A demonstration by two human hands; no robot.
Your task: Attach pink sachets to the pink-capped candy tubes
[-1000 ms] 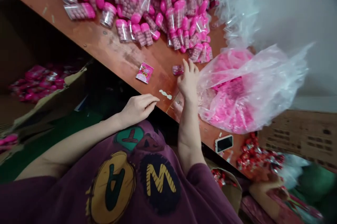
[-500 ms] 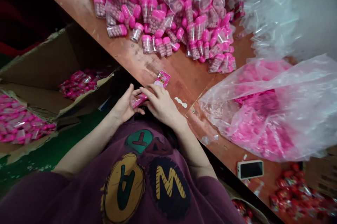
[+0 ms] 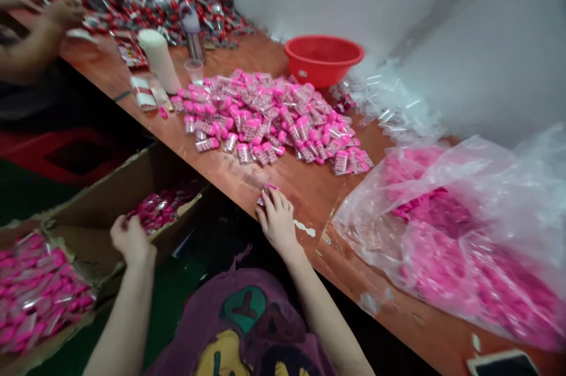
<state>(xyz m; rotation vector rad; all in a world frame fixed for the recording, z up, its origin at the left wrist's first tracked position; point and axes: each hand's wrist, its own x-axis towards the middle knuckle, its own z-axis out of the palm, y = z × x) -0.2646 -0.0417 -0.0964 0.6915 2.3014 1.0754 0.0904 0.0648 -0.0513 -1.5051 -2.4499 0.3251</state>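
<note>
R. hand (image 3: 278, 220) had fingertips on the small, flat, pink printed piece (image 3: 266, 190) near the edge of the reddish-brown flat table (image 3: 309, 190), prob. kept there for quick reach; pinched or merely pressed, can't tell. L. hand (image 3: 132, 240), fingers curled, was at the open brown cardboard box (image 3: 110, 182) w/ glossy pink packs (image 3: 159, 205), prob. sited for arm's reach; grip contents unclear.

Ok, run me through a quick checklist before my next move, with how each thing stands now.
1. Right hand at the printed packet: ok, fingers over it.
2. Left hand free of any pack: cannot tell, fingertips too blurred.
3. Pink-capped bottles on the table: ok, heaped there.
4. Red basin upright: ok.
5. Phone fully in view: not ok, cut off by the frame.
</note>
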